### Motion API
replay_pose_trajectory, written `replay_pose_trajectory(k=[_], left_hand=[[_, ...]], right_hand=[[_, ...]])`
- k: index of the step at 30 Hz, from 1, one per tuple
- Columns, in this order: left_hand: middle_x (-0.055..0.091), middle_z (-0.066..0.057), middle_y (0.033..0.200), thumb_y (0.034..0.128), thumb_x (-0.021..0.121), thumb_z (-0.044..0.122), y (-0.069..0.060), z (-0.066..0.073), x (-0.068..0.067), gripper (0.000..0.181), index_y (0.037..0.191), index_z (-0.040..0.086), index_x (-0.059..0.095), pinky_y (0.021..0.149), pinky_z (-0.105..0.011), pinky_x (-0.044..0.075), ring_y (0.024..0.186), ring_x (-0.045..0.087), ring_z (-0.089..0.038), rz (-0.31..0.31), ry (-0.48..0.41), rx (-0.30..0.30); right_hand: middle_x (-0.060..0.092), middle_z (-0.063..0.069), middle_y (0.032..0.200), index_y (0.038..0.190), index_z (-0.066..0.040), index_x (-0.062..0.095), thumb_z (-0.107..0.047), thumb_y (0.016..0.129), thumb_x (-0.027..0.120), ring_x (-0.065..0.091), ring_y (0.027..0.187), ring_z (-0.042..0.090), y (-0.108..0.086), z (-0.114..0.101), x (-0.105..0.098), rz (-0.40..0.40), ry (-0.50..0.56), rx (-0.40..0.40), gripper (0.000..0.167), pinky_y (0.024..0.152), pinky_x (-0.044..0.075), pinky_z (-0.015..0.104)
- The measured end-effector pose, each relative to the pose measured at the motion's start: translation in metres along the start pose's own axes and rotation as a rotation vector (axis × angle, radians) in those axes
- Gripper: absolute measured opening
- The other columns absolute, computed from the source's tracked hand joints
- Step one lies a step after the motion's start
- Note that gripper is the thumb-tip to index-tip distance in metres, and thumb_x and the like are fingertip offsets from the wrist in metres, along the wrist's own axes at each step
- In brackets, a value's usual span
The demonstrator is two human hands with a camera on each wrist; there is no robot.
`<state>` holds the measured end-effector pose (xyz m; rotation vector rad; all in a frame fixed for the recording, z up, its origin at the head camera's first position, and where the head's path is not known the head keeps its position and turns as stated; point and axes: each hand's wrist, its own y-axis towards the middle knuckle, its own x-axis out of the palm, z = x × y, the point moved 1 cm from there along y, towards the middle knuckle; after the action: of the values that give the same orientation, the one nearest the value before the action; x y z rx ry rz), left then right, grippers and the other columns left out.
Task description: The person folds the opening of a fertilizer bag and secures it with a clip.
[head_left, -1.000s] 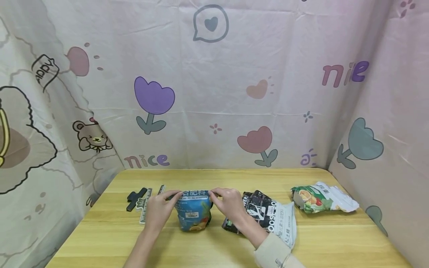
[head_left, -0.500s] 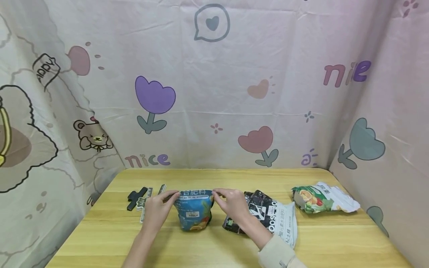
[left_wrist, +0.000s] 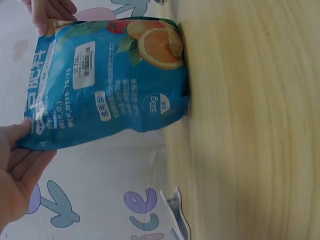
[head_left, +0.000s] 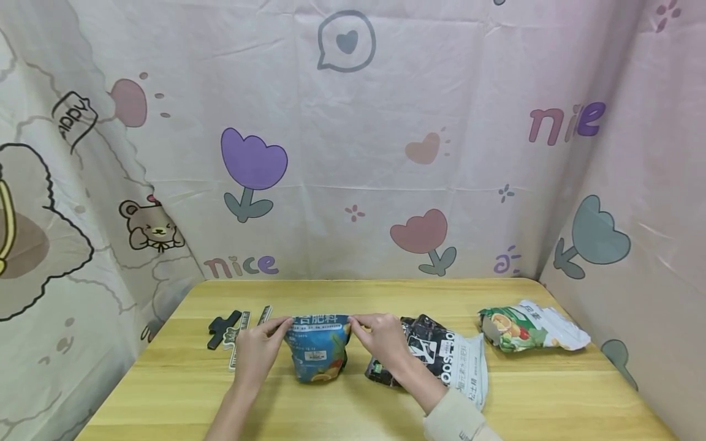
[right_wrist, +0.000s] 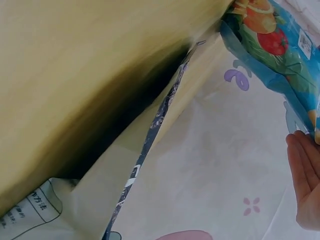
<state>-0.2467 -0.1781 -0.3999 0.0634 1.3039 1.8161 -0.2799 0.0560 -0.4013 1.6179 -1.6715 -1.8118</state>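
A blue fertilizer bag (head_left: 317,355) with printed fruit stands upright on the wooden table in the head view, its front label facing me. My left hand (head_left: 255,355) pinches its upper left corner between thumb and fingers, and my right hand (head_left: 383,342) pinches the upper right corner. The top edge is stretched between them. In the left wrist view the blue bag (left_wrist: 107,82) shows its whole front, with my left hand (left_wrist: 20,175) at one corner. The right wrist view catches only part of the bag (right_wrist: 280,50) and my right hand (right_wrist: 306,175).
Beside my right forearm lies a black and white bag (head_left: 436,349). Farther right is a green and white bag (head_left: 529,327). A black clip (head_left: 224,329) and piano-key patterned clips (head_left: 234,349) lie left, partly behind my left hand. A printed curtain (head_left: 353,153) surrounds the table (head_left: 331,416).
My hands have drawn slightly apart, the left one moving left, and the bag's top edge is spread wider. The other bags and the clips stay where they were.
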Motion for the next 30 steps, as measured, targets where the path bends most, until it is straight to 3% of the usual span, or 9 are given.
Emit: replay_pose_trajectory(k=[3, 6, 9, 11, 16, 19, 24, 27, 30], left_hand=[[0.068, -0.006, 0.069, 0.0753, 0.075, 0.006, -0.001, -0.001, -0.002, 0.010, 0.085, 0.003, 0.073, 0.038, -0.015, 0.034, 0.040, 0.046, -0.001, -0.030, -0.016, -0.030], [0.068, -0.007, 0.071, 0.0774, 0.073, 0.007, -0.002, -0.002, -0.004, 0.011, 0.088, 0.003, 0.073, 0.041, -0.017, 0.041, 0.047, 0.056, -0.007, -0.053, -0.017, -0.064], [0.068, -0.009, 0.072, 0.0780, 0.072, 0.006, -0.003, -0.002, -0.005, 0.011, 0.088, 0.001, 0.072, 0.045, -0.018, 0.045, 0.052, 0.060, -0.010, -0.049, -0.014, -0.067], [0.068, -0.009, 0.071, 0.0776, 0.073, 0.005, -0.003, -0.002, -0.006, 0.010, 0.086, 0.000, 0.072, 0.042, -0.016, 0.042, 0.047, 0.054, -0.006, -0.034, -0.005, -0.057], [0.068, -0.012, 0.070, 0.0773, 0.072, 0.002, -0.004, 0.000, -0.005, 0.008, 0.084, -0.002, 0.072, 0.033, -0.015, 0.023, 0.037, 0.024, 0.006, -0.005, -0.020, -0.040], [0.068, -0.013, 0.072, 0.0776, 0.072, 0.002, -0.004, 0.000, -0.006, 0.009, 0.085, -0.002, 0.072, 0.033, -0.016, 0.024, 0.037, 0.023, 0.006, -0.018, -0.024, -0.048], [0.068, -0.008, 0.072, 0.0781, 0.072, 0.005, -0.004, -0.006, -0.007, 0.009, 0.087, 0.003, 0.073, 0.042, -0.018, 0.041, 0.045, 0.048, 0.000, -0.077, -0.021, -0.094], [0.069, -0.007, 0.075, 0.0786, 0.072, 0.005, -0.004, -0.007, -0.008, 0.010, 0.088, 0.004, 0.073, 0.049, -0.021, 0.049, 0.055, 0.060, -0.007, -0.100, -0.030, -0.111], [0.069, -0.007, 0.078, 0.0794, 0.071, 0.005, -0.005, -0.008, -0.009, 0.011, 0.090, 0.004, 0.072, 0.052, -0.023, 0.051, 0.062, 0.064, -0.013, -0.116, -0.042, -0.137]], right_hand=[[0.069, 0.005, 0.077, 0.087, -0.007, 0.074, -0.012, 0.084, 0.067, 0.044, 0.038, -0.004, -0.001, 0.000, -0.001, -0.005, -0.013, 0.001, 0.009, 0.040, 0.037, 0.008], [0.070, 0.003, 0.080, 0.088, -0.008, 0.074, -0.013, 0.084, 0.066, 0.060, 0.053, 0.004, -0.002, 0.001, -0.003, -0.005, -0.013, 0.010, 0.010, 0.049, 0.045, 0.011], [0.070, 0.004, 0.081, 0.089, -0.007, 0.074, -0.012, 0.085, 0.065, 0.065, 0.063, 0.009, -0.003, 0.001, -0.004, -0.007, 0.003, 0.009, 0.010, 0.055, 0.049, 0.014], [0.070, 0.004, 0.081, 0.089, -0.006, 0.074, -0.010, 0.085, 0.065, 0.065, 0.064, 0.009, -0.003, 0.001, -0.004, -0.007, 0.015, -0.002, 0.010, 0.055, 0.049, 0.014], [0.069, 0.006, 0.081, 0.088, -0.006, 0.074, -0.009, 0.084, 0.066, 0.065, 0.062, 0.010, -0.004, 0.001, -0.002, 0.004, 0.026, -0.026, 0.010, 0.054, 0.049, 0.013], [0.070, 0.005, 0.081, 0.088, -0.006, 0.074, -0.010, 0.085, 0.065, 0.064, 0.060, 0.009, -0.004, 0.001, -0.002, 0.002, 0.038, -0.009, 0.010, 0.053, 0.048, 0.012], [0.069, 0.002, 0.081, 0.091, -0.007, 0.072, -0.015, 0.087, 0.064, 0.063, 0.065, 0.005, -0.007, 0.001, 0.002, -0.048, 0.147, 0.138, 0.012, 0.058, 0.048, 0.012], [0.068, -0.001, 0.083, 0.097, -0.009, 0.070, -0.023, 0.088, 0.063, 0.063, 0.072, 0.006, -0.010, 0.001, 0.004, -0.125, 0.295, 0.306, 0.018, 0.064, 0.050, 0.016], [0.066, -0.001, 0.086, 0.105, -0.008, 0.067, -0.030, 0.088, 0.063, 0.064, 0.079, 0.011, -0.012, 0.000, 0.008, -0.211, 0.436, 0.457, 0.028, 0.068, 0.051, 0.020]])
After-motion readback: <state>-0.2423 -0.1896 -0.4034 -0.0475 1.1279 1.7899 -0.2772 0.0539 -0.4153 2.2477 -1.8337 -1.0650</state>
